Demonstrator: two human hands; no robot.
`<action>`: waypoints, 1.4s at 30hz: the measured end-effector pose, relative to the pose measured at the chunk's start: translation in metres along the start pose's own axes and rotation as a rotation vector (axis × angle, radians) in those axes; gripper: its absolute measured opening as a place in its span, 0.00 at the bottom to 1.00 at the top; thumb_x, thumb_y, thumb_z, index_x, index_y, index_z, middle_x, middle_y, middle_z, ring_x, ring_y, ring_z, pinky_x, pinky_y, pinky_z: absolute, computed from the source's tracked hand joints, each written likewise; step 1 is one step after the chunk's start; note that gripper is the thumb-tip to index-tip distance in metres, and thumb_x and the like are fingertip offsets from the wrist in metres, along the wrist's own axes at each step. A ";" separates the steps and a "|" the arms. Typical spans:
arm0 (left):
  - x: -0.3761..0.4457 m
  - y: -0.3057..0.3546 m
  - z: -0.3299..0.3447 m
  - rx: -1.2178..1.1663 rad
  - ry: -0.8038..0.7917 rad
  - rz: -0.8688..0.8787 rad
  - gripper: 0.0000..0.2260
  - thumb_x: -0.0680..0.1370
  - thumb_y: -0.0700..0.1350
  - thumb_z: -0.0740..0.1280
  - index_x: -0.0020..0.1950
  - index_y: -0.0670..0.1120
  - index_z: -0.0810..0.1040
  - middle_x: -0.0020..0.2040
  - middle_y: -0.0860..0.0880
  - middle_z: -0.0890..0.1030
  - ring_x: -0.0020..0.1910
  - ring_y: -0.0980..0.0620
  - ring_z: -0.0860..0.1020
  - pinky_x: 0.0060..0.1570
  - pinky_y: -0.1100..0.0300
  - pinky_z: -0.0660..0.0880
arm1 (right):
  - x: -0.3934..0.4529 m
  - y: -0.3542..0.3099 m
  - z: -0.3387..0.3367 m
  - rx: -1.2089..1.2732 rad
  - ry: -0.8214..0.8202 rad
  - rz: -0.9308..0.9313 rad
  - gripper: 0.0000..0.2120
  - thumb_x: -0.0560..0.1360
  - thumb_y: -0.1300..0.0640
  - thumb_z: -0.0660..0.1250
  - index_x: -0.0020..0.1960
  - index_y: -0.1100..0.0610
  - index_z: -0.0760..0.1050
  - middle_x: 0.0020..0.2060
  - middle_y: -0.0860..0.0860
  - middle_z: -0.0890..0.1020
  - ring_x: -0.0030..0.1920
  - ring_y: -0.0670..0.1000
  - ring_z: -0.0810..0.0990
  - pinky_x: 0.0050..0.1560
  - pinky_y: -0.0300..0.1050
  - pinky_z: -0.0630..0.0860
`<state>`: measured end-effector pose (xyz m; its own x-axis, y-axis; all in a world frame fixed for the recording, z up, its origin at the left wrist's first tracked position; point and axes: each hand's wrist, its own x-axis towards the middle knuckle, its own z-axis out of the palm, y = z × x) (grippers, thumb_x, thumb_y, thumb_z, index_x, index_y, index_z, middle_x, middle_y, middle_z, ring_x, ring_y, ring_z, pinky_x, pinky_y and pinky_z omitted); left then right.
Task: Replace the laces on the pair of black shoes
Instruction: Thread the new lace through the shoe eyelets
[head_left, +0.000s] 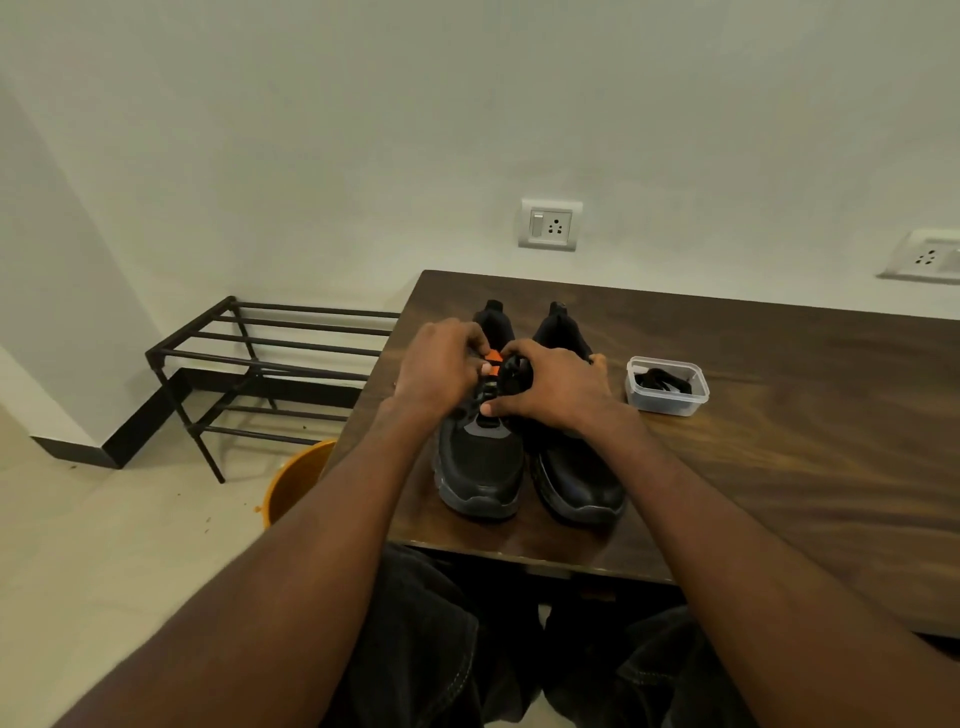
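Two black shoes stand side by side on the dark wooden table (779, 415), toes toward me. Over the lacing of the left shoe (480, 467), my left hand (441, 364) has its fingers curled at the upper eyelets, pinching the black lace beside an orange tab (493, 356). My right hand (558, 387) reaches across from the right shoe (579, 483) and grips a bunch of black lace (514, 371) between thumb and fingers. The hands hide most of the eyelets.
A small clear plastic tub (667, 385) holding spare black laces sits right of the shoes. A black metal shoe rack (270, 358) stands on the floor at left, an orange bucket (296, 483) beside the table's left edge. Wall sockets (550, 224) are behind.
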<state>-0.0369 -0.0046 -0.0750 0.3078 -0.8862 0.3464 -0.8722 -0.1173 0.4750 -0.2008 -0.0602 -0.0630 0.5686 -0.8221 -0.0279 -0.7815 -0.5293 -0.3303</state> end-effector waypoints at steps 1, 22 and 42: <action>0.000 0.001 0.000 0.024 0.015 0.013 0.03 0.77 0.42 0.74 0.49 0.50 0.84 0.46 0.52 0.81 0.43 0.54 0.77 0.38 0.62 0.70 | 0.000 0.000 0.001 0.004 0.005 0.002 0.41 0.66 0.26 0.72 0.75 0.39 0.66 0.68 0.46 0.79 0.72 0.54 0.73 0.76 0.72 0.52; -0.003 -0.012 -0.008 -0.043 -0.133 -0.092 0.09 0.74 0.47 0.78 0.41 0.53 0.79 0.48 0.54 0.77 0.45 0.57 0.76 0.43 0.63 0.69 | 0.003 -0.002 0.000 0.002 0.009 0.021 0.40 0.67 0.26 0.72 0.74 0.38 0.65 0.68 0.45 0.79 0.71 0.53 0.74 0.76 0.68 0.55; -0.012 0.003 -0.024 0.280 -0.418 -0.442 0.11 0.77 0.53 0.71 0.53 0.48 0.76 0.60 0.45 0.76 0.62 0.44 0.75 0.72 0.37 0.63 | 0.018 -0.021 0.010 -0.053 0.151 -0.125 0.15 0.83 0.51 0.63 0.67 0.44 0.80 0.80 0.44 0.66 0.82 0.48 0.56 0.75 0.74 0.38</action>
<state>-0.0342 0.0165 -0.0584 0.5352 -0.8203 -0.2017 -0.7808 -0.5715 0.2524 -0.1721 -0.0619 -0.0657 0.6199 -0.7694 0.1537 -0.7219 -0.6361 -0.2724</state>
